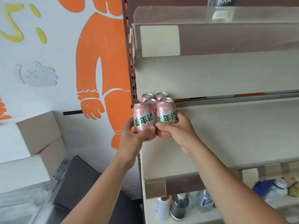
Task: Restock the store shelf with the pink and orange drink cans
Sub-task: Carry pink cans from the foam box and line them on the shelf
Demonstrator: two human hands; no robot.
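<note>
At the left end of the middle shelf (226, 130), the left hand (134, 136) has its fingers (148, 130) curled round the left pink can (144, 118). The right hand (180, 129) likewise grips the right pink can (165, 116). Both are upright and touching, just before four more pink cans (161, 95) farther back.

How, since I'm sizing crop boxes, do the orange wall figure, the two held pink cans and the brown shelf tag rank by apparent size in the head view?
1. orange wall figure, by far
2. left pink can and right pink can: look alike, tied
3. brown shelf tag
</note>
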